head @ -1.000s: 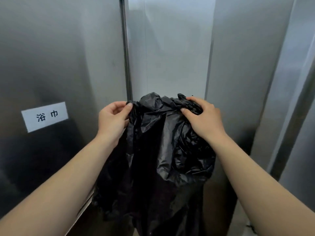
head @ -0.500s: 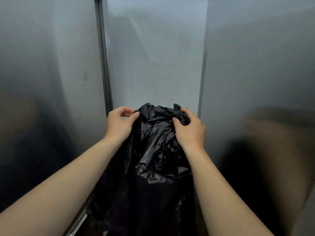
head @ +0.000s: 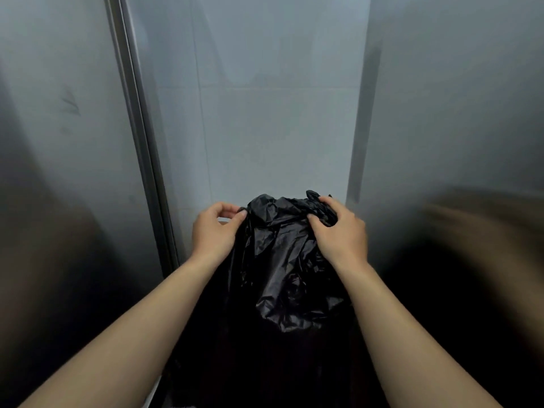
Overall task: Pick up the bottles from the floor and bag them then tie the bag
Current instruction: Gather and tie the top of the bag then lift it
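Observation:
A crumpled black plastic bag (head: 282, 260) hangs in front of me, its gathered top held up at chest height. My left hand (head: 213, 231) pinches the left side of the bag's top between thumb and fingers. My right hand (head: 338, 231) grips the bunched plastic on the right side of the top. The bag's lower part drops into shadow between my forearms. No bottles are visible; whatever the bag holds is hidden.
Brushed metal panels (head: 64, 142) stand close on the left and right. A vertical metal strip (head: 138, 136) runs down left of centre, and a pale tiled wall (head: 265, 113) fills the middle behind the bag.
My view has tilted upward and shifted, so the white label on the left panel has gone out of sight. Both hands keep their hold on the bag's top.

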Tool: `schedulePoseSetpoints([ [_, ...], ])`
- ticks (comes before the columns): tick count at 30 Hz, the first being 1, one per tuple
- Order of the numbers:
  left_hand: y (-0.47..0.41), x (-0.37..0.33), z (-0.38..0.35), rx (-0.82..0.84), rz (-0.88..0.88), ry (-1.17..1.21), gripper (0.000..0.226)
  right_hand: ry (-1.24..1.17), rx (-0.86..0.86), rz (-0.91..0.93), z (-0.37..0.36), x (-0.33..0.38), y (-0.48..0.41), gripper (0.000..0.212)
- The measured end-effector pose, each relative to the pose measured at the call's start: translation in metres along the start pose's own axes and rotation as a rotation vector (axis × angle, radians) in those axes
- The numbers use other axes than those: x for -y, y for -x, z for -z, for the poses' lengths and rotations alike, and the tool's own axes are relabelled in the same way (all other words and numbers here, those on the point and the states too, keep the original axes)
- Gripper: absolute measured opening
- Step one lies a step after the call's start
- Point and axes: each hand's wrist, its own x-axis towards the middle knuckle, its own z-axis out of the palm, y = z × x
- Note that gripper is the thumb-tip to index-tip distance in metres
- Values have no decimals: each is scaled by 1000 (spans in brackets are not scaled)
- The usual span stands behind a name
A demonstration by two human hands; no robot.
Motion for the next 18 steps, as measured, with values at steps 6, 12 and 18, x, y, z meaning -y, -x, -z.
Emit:
schedulePoseSetpoints([
  [6, 29, 92, -20, 418, 106, -376, 18, 346, 511, -211, -50, -67, 22, 70],
  [12, 48, 107, -10, 433, 73, -470, 47, 389, 846, -331, -59, -83, 36, 87],
  [18, 81, 86, 13, 422, 29, -549, 50, 503, 657, -240, -40, -57, 45, 78],
])
